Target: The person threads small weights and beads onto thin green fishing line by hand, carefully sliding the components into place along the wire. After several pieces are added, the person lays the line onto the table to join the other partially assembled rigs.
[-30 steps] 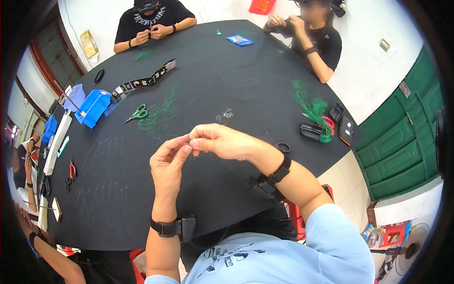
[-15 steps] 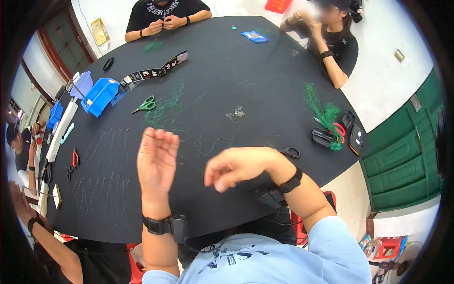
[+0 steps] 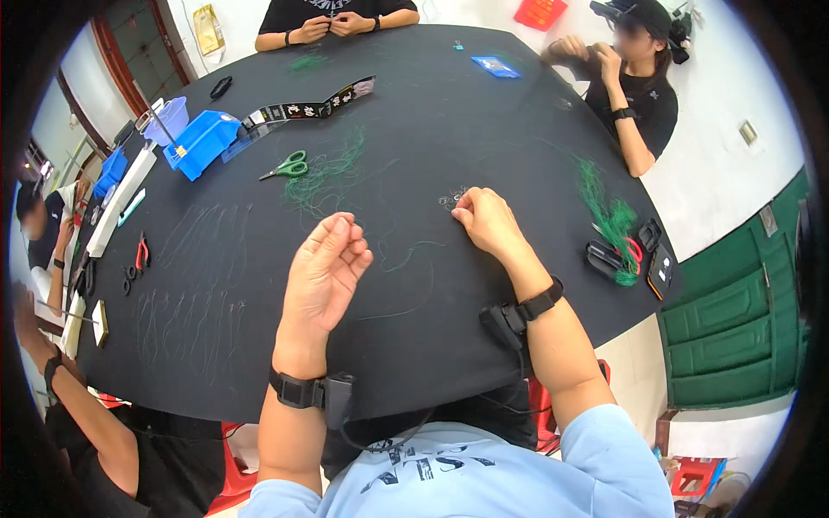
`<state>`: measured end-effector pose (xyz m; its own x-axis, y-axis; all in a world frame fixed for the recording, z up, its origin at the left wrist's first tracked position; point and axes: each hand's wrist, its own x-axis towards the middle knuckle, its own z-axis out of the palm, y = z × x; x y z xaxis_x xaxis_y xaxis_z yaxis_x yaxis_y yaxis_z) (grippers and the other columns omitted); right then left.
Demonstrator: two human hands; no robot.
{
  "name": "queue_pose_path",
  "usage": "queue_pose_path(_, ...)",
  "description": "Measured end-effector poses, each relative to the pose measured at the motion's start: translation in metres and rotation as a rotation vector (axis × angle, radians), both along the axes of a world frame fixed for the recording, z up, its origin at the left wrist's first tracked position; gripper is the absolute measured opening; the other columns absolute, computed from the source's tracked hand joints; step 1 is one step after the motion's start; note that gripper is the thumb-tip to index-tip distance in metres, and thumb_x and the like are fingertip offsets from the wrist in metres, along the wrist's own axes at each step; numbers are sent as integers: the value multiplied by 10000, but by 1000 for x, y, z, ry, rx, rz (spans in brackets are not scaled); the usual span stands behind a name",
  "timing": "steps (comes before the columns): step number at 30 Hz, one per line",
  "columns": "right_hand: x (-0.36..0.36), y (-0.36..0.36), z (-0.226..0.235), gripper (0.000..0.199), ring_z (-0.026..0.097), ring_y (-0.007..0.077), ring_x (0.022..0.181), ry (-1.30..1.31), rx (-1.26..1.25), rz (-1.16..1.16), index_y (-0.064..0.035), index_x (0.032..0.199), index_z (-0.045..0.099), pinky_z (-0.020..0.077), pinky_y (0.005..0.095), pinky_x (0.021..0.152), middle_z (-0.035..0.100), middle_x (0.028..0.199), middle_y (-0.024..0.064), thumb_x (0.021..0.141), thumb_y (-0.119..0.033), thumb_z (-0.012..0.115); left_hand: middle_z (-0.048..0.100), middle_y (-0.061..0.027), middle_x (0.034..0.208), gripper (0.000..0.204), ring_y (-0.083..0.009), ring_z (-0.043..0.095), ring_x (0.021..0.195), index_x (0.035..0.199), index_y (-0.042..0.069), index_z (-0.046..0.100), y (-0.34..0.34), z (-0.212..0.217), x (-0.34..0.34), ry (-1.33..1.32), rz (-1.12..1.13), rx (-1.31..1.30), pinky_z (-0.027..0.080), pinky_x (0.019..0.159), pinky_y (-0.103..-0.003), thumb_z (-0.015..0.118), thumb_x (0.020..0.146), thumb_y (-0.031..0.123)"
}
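Black round table [image 3: 484, 112]: green scissors [image 3: 287, 167], blue bin [image 3: 203, 142].

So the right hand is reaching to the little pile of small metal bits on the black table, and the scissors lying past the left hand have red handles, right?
Not quite: the scissors have green handles, as the head view shows. The rest holds: the right hand reaches to the small metal bits on the black table, and the scissors lie past the left hand.
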<state>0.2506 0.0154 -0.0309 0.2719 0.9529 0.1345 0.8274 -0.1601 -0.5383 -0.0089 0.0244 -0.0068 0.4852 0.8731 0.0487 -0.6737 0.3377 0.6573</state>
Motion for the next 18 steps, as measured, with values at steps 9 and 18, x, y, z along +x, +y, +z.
queue_pose_path(9,-3,0,10,216,609,355,931,-22,-42,68,18,927,630,475,422,814,622,958,213,866,-185,588,627,-34,904,137,-125,613,834,1031,55,593,-8,-7,13,146,-59,-101,536,771,-277,585,922,139)
queue_pose_path(18,-59,-22,17,83,411,54,725,1163,-37,579,-91,938,519,391,210,650,452,835,-52,955,-173,526,649,-59,976,146,-156,622,907,1009,64,626,-18,-14,24,3,-215,-346,541,827,-281,628,895,155)
